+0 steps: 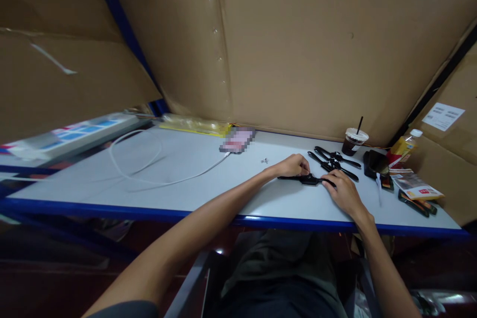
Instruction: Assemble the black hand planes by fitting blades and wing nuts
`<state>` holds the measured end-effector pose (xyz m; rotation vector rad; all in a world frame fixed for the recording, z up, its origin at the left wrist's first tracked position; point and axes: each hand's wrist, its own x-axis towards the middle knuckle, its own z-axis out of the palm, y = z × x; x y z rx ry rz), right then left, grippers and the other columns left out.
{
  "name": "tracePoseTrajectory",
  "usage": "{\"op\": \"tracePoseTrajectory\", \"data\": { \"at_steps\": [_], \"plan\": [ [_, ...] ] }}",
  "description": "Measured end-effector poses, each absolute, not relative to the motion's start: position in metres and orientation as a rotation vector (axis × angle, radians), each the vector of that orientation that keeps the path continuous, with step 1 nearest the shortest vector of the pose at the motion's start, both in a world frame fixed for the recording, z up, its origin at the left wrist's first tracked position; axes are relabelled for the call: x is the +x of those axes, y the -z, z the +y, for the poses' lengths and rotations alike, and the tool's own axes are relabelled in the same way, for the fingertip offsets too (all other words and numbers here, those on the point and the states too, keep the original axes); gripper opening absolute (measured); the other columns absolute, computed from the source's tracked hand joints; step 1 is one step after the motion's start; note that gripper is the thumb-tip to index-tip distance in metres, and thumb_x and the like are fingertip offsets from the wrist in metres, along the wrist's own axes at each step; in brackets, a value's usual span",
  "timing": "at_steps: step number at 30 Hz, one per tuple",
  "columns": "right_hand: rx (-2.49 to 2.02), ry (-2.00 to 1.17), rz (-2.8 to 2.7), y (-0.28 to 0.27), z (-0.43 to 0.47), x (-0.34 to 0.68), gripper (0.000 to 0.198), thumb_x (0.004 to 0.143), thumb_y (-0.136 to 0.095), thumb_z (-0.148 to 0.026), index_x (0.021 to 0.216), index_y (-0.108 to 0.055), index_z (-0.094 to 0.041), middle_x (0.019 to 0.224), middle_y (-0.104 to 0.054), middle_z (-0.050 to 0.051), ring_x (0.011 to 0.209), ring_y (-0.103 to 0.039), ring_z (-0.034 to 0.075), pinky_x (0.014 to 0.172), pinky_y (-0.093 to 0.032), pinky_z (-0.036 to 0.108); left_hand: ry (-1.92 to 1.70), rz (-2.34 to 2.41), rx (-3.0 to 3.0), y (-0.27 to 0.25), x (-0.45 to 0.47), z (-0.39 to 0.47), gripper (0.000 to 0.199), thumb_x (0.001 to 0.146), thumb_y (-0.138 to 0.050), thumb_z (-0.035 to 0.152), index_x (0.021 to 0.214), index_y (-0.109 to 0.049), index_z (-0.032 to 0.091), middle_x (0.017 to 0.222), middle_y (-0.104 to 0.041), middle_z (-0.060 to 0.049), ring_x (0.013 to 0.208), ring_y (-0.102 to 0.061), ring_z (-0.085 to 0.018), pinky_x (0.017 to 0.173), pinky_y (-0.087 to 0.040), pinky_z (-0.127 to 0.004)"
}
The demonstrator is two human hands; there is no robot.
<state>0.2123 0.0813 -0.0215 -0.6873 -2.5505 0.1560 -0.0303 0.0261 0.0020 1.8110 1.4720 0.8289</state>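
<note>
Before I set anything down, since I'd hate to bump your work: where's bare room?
Bare: table between white cable and left forearm; also between cable and yellow strip. Crowded: beyond and right of the right hand: black tools, cup, packet.

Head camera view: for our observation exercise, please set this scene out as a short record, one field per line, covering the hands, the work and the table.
Left hand: at the black tool, fingers near its middle; exact grip unclear
Right hand: holding the black tool's right-hand handle
Beyond the hands: other black tools lying together
Small parts: shiny metal pieces, left of the tools
Phone: screen pixelated, white cable attached
Drink: lidded cup with black straw
Surface: pale table, blue front edge
</note>
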Motion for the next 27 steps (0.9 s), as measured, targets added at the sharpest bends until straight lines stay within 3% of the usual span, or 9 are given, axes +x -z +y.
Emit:
{"op": "tracePoseTrajectory", "data": {
  "at_steps": [27],
  "plan": [
    [-0.708,-0.140,-2.535,0.0210,0.0775,0.2104,0.024,0.099,-0.054,-0.025,0.110,-0.075,-0.025,0.105,-0.068,0.007,0.103,-0.061,0.024,0.094,-0.049,0.038,-0.837,1.498,1.842,-0.0020,-0.0293,0.0263,0.018,0.071,-0.060,0.017,0.078,-0.076,0.012,0.059,-0.062,0.001,0.056,-0.053,-0.012,0.060,-0.041,-0.023]
  ]
}}
